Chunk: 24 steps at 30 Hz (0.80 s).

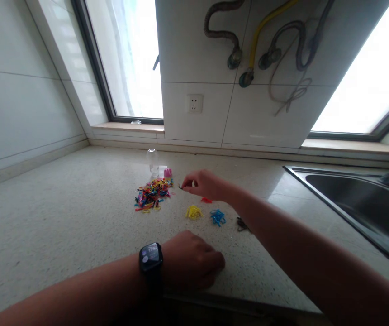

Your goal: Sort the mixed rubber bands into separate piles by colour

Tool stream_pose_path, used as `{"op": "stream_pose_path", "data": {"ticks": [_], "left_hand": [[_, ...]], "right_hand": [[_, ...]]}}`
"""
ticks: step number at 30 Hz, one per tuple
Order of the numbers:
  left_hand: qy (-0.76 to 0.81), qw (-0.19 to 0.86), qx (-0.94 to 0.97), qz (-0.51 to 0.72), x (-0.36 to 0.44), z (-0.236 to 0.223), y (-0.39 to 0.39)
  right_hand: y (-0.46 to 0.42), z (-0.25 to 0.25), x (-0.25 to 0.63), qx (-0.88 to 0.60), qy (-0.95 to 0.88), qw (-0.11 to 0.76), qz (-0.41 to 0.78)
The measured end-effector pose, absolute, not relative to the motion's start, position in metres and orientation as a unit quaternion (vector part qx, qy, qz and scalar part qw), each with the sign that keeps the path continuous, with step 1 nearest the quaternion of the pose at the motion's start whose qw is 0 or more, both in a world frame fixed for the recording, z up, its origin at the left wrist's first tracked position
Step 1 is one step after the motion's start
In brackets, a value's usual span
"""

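Heap of mixed bands (152, 194): loose, many-coloured, lying on the table (79, 213), well in from the left edge, between back edge and near edge. Clear container (153, 162): standing on the back-edge side of the heap. Pink piece (168, 173): small, beside the container's base. Right hand (203, 183): thumb and fingers pressed together, pinching one small dark band (180, 186) just right of the heap. Red pile (206, 199): small, just on the near-edge side of that hand. Yellow pile (193, 212): closer to the near edge, right of the heap. Blue pile (218, 218): next along toward the right. Dark pile (241, 224): farther right, partly hidden by the forearm. Left hand (192, 260): by the near edge, fingers curled under, palm hidden; cannot tell whether empty. Watch (150, 257): black, on the left wrist. Sink (353, 194): metal, set into the table at right.
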<state>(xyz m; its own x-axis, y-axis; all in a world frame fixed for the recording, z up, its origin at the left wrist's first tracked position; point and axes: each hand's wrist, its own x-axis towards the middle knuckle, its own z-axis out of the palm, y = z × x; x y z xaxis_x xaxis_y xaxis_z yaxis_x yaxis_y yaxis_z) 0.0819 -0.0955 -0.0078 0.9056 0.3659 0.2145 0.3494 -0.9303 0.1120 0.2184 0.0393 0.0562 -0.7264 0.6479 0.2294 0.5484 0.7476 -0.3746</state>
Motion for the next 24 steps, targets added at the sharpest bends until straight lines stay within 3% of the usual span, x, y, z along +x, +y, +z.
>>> {"op": "stream_pose_path", "data": {"ticks": [8, 16, 24], "left_hand": [[0.187, 0.05, 0.975, 0.106, 0.083, -0.007, -0.096], [0.183, 0.057, 0.977, 0.097, 0.085, -0.005, -0.096], [0.183, 0.069, 0.976, 0.091, 0.084, -0.006, -0.096]], "right_hand": [[0.032, 0.063, 0.345, -0.433, -0.834, 0.217, 0.265], [0.004, 0.028, 0.404, -0.462, -0.791, 0.159, 0.369], [-0.016, 0.042, 0.405, -0.43, -0.839, 0.037, 0.333]]}}
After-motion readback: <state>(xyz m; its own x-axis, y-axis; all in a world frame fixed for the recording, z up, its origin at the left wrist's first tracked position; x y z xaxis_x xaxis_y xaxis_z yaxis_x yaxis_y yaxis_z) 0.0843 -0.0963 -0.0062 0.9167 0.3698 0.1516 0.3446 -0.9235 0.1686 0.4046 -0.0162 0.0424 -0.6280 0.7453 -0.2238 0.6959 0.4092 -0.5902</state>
